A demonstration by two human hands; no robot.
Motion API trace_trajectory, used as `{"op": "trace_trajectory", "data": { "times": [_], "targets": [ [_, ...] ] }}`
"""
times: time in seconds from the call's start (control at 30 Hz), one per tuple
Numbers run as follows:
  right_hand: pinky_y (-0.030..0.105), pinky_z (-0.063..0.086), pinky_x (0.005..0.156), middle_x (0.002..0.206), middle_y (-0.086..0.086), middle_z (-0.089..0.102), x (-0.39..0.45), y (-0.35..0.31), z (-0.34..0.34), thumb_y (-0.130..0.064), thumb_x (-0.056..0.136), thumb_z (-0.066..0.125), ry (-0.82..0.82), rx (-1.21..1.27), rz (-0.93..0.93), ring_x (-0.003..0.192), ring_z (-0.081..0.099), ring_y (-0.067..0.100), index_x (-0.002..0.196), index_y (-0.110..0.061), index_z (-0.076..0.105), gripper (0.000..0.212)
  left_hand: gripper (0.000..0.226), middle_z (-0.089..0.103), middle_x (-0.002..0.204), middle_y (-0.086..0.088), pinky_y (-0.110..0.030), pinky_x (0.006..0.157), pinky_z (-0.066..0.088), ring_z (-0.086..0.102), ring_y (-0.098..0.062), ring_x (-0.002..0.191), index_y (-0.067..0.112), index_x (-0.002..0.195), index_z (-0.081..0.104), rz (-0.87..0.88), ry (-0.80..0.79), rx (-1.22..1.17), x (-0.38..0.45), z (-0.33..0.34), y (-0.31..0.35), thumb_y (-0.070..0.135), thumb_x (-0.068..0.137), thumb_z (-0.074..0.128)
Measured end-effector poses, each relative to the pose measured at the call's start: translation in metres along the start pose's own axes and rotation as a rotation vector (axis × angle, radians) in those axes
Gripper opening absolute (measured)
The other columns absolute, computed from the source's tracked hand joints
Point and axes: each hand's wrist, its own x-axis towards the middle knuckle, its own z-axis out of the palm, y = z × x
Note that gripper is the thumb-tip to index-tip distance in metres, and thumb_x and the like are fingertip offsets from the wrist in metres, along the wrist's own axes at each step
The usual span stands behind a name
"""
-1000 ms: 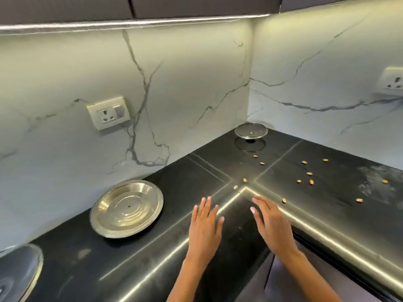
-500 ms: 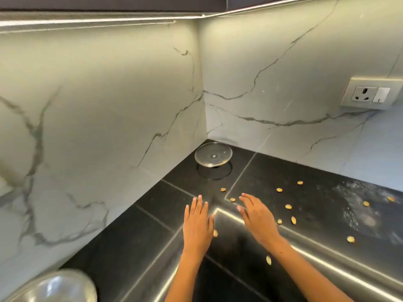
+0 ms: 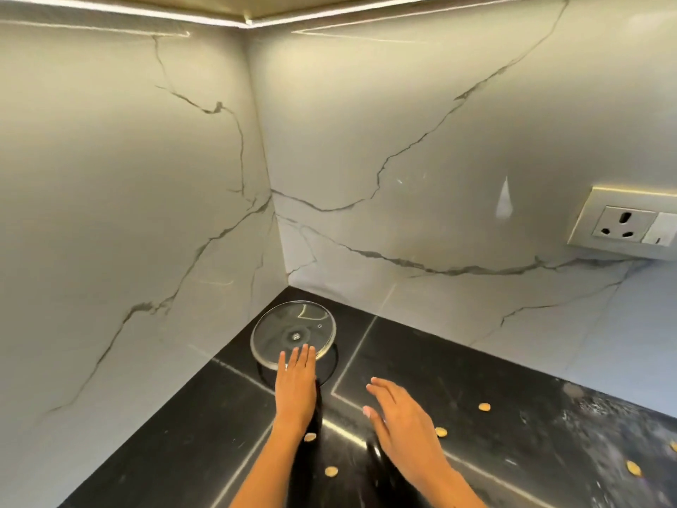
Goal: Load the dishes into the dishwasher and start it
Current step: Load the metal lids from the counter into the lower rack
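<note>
The glass lid (image 3: 293,337) is sitting in the far corner of the black counter (image 3: 205,427), close to where the two marble walls (image 3: 421,159) are meeting. It is lying upside down, apparently resting on its knob, so its rim is standing a little above the stone; that is likely why a dark reflection is showing beneath it.

The left hand (image 3: 296,386) is reaching toward it with straight fingers held together, the fingertips (image 3: 304,349) lying over the near rim. It is holding nothing, and whether the tips are actually touching the glass cannot be told. Judging by the task, the hand is probably going for the lid to carry it to the dishwasher, which is not in view.

The right hand (image 3: 399,419) is hovering just right of the left, palm down, fingers loosely spread and holding nothing, perhaps readying to help with the lift.

Small tan crumbs (image 3: 484,406) are lying scattered on the counter around and behind the hands, and a pale smear is showing at the right. A wall socket (image 3: 622,223) is sitting on the right wall, well apart from the lid.
</note>
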Motion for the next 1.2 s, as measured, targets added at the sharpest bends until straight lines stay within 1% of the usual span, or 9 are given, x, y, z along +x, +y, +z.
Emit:
{"op": "trace_trajectory", "data": {
  "times": [0.1, 0.2, 0.4, 0.5, 0.67, 0.8, 0.97, 1.07, 1.2],
  "targets": [
    [0.010, 0.047, 0.078, 0.114, -0.015, 0.062, -0.004, 0.010, -0.004, -0.051, 0.097, 0.023, 0.005, 0.012, 0.011, 0.100, 0.060, -0.003, 0.109, -0.027, 0.065, 0.050, 0.049, 0.066, 0.060, -0.010, -0.034, 0.051, 0.054, 0.065, -0.027, 0.051, 0.004, 0.069, 0.068, 0.050, 0.095, -0.014, 0.020, -0.001, -0.003, -0.013, 0.026, 0.085],
    [0.008, 0.043, 0.082, 0.113, -0.014, 0.063, -0.011, 0.014, -0.015, -0.046, 0.093, 0.036, 0.027, 0.013, 0.042, 0.101, 0.057, -0.004, 0.107, -0.026, 0.066, 0.039, 0.046, 0.056, 0.048, -0.007, -0.025, 0.030, 0.033, 0.053, -0.026, 0.036, 0.007, 0.058, 0.059, 0.069, 0.093, -0.042, 0.026, -0.013, -0.005, -0.016, 0.024, 0.080],
    [0.011, 0.046, 0.081, 0.113, -0.011, 0.063, -0.031, 0.000, -0.044, -0.039, 0.088, 0.044, -0.005, -0.007, 0.055, 0.101, 0.059, -0.001, 0.106, -0.022, 0.067, 0.034, 0.051, 0.064, 0.065, -0.009, -0.029, 0.040, 0.044, 0.061, -0.026, 0.053, 0.004, 0.077, 0.067, 0.115, 0.190, -0.136, -0.028, -0.042, -0.005, -0.014, 0.032, 0.082],
    [0.015, 0.050, 0.076, 0.114, -0.009, 0.063, -0.049, -0.015, -0.063, -0.029, 0.083, 0.064, 0.008, -0.011, 0.048, 0.101, 0.061, 0.003, 0.106, -0.020, 0.067, 0.025, 0.048, 0.064, 0.068, -0.005, -0.026, 0.043, 0.043, 0.060, -0.024, 0.055, 0.006, 0.081, 0.069, 0.160, 0.228, -0.192, -0.084, -0.064, 0.002, -0.009, 0.037, 0.083],
    [0.015, 0.043, 0.088, 0.122, -0.006, 0.059, -0.110, -0.037, -0.108, -0.023, 0.072, 0.080, -0.019, -0.017, -0.004, 0.109, 0.054, 0.006, 0.115, -0.019, 0.063, 0.046, 0.028, 0.064, 0.080, 0.001, -0.022, 0.064, 0.038, 0.058, -0.019, 0.070, 0.016, 0.094, 0.066, 0.337, 0.332, -0.278, -0.192, -0.097, 0.013, 0.012, 0.071, 0.051],
    [0.021, 0.032, 0.100, 0.126, 0.002, 0.057, -0.185, -0.057, -0.146, -0.022, 0.062, 0.086, -0.048, -0.057, -0.064, 0.115, 0.047, 0.011, 0.119, -0.013, 0.059, 0.064, 0.033, 0.065, 0.087, 0.001, -0.023, 0.070, 0.039, 0.056, -0.019, 0.077, 0.019, 0.100, 0.062, 0.475, 0.309, -0.350, -0.267, -0.131, 0.041, 0.005, 0.070, 0.059],
    [0.029, 0.034, 0.103, 0.134, 0.002, 0.051, -0.291, -0.080, -0.204, -0.034, 0.067, 0.081, -0.072, -0.074, -0.016, 0.120, 0.049, 0.018, 0.127, -0.015, 0.051, 0.070, 0.028, 0.064, 0.091, 0.000, -0.024, 0.074, 0.039, 0.056, -0.020, 0.080, 0.013, 0.100, 0.067, 0.724, 0.236, -0.399, -0.340, -0.171, 0.092, 0.005, 0.076, 0.055],
    [0.032, 0.037, 0.101, 0.131, 0.002, 0.054, -0.350, -0.091, -0.240, -0.040, 0.076, 0.067, 0.016, -0.107, 0.071, 0.118, 0.052, 0.019, 0.126, -0.016, 0.052, 0.057, 0.030, 0.066, 0.092, -0.002, -0.024, 0.073, 0.040, 0.057, -0.020, 0.081, 0.012, 0.099, 0.068, 0.883, 0.198, -0.434, -0.370, -0.193, 0.137, 0.008, 0.078, 0.047],
    [0.032, 0.049, 0.090, 0.113, 0.005, 0.065, -0.435, -0.097, -0.289, -0.025, 0.083, 0.059, 0.230, -0.198, 0.211, 0.100, 0.062, 0.022, 0.115, -0.013, 0.061, 0.034, 0.032, 0.064, 0.093, -0.004, -0.029, 0.068, 0.046, 0.056, -0.021, 0.083, 0.010, 0.100, 0.067, 1.116, 0.151, -0.519, -0.411, -0.213, 0.211, 0.008, 0.081, 0.042]
  ]
}}
